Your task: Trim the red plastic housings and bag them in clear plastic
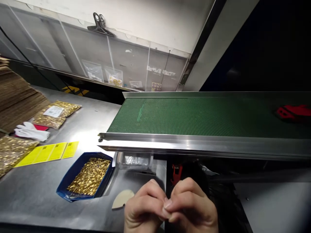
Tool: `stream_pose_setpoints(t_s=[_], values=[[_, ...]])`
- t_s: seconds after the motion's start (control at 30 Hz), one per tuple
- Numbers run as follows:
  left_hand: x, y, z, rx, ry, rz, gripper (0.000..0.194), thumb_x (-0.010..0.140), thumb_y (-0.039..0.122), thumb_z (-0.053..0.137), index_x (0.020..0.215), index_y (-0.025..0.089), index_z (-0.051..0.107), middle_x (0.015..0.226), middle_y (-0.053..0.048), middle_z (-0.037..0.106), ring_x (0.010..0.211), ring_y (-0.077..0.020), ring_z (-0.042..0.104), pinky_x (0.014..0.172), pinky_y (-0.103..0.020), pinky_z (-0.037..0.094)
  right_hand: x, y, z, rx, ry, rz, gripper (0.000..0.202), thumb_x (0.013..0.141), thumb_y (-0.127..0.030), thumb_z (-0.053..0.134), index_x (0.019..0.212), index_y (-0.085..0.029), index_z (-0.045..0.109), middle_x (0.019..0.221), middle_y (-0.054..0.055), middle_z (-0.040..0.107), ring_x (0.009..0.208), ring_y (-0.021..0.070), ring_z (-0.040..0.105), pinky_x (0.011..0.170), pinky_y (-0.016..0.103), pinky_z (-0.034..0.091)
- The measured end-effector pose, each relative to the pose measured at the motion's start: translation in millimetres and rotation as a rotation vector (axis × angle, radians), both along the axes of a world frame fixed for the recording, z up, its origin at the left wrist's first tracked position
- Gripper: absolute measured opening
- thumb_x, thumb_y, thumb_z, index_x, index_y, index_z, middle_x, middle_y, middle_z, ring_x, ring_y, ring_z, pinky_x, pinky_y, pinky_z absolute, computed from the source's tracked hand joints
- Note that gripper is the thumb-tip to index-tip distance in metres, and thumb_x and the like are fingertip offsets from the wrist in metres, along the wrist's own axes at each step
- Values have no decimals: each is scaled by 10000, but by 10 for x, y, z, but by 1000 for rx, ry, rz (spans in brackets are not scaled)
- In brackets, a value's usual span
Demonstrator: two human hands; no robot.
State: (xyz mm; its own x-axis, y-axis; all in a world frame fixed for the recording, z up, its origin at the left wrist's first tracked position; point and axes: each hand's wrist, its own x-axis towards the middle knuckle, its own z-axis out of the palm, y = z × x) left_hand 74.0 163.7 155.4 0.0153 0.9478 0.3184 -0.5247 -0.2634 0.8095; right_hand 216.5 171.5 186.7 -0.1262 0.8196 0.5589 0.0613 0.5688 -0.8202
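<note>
My left hand [145, 207] and my right hand [192, 205] meet fingertip to fingertip at the bottom of the view, in front of the conveyor. Both are closed in a pinch. Whatever sits between the fingertips, if anything, is too small or hidden to make out. Just left of my left hand lies a flat cream-coloured piece [122, 199] with a rounded edge, partly covered by that hand. Farther left stands a blue bin [63, 187] holding many small brass-coloured metal parts [91, 174].
A green conveyor belt [175, 116] with metal rails runs right, carrying a red object [295, 111]. On the metal table [102, 113] are bagged brass parts [51, 118], a white glove [31, 131], yellow labels [52, 152] and a clear plastic box [134, 161]. Stacked cardboard [19, 97] rises at left.
</note>
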Motion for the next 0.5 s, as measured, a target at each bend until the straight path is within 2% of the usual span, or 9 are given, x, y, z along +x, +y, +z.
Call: stream_pose_setpoints(t_s=[0.23, 0.4, 0.5], values=[[-121, 145, 37, 21, 81, 33, 110, 890, 243, 801, 953, 328, 830, 793, -16, 707, 709, -159, 618, 690, -296, 507, -22, 246, -6, -60, 29, 142, 149, 988, -315, 718, 1127, -271, 750, 823, 16, 612, 665, 143, 626, 586, 249, 548], [-107, 214, 144, 51, 134, 88, 84, 892, 269, 797, 931, 332, 835, 736, -9, 705, 671, -163, 615, 660, -301, 520, -38, 328, 40, -8, 92, 142, 116, 995, -312, 705, 1080, -248, 752, 792, 5, 606, 622, 126, 599, 556, 230, 531], [-97, 167, 235, 59, 198, 132, 89, 910, 333, 775, 965, 360, 839, 754, -18, 734, 658, -179, 633, 652, -322, 541, 24, 283, 58, -52, 117, 174, 126, 989, -330, 713, 1088, -264, 754, 807, 12, 608, 662, 139, 617, 592, 242, 542]])
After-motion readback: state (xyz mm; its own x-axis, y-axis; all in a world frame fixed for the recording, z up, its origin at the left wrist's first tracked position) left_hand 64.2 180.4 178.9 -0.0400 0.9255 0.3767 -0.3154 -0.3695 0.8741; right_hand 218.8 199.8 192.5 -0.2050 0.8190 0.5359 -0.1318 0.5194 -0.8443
